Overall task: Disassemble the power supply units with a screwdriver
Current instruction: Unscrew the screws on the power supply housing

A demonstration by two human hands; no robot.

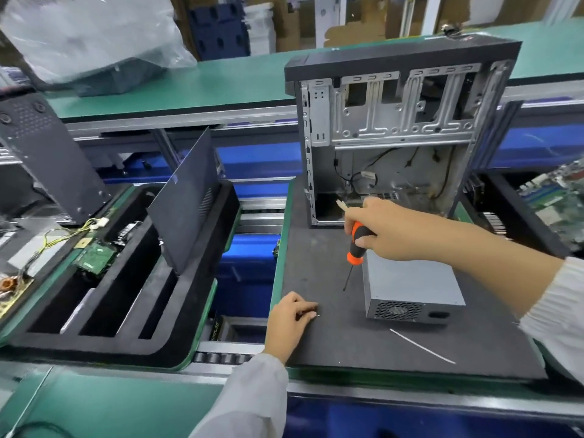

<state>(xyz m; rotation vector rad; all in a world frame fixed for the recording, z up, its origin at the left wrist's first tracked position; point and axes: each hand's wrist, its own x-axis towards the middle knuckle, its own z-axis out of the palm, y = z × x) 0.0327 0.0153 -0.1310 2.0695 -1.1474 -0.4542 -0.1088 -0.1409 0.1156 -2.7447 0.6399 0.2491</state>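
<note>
A grey metal power supply unit (410,286) lies on the dark foam mat (316,263), its vent grille facing me. My right hand (388,229) grips an orange-and-black screwdriver (356,245), tip pointing down at the mat just left of the unit; a small pale piece sticks up from the same hand. My left hand (289,320) rests on the mat's front left, fingers curled, pinching something small, seemingly a screw (317,315). Behind stands an open computer case (395,121) with loose cables inside.
A white cable tie (422,346) lies on the mat in front of the unit. At left, a black foam tray (126,311) holds a side panel (186,203), a hard drive (94,257) and wiring. Circuit boards (556,197) are at far right.
</note>
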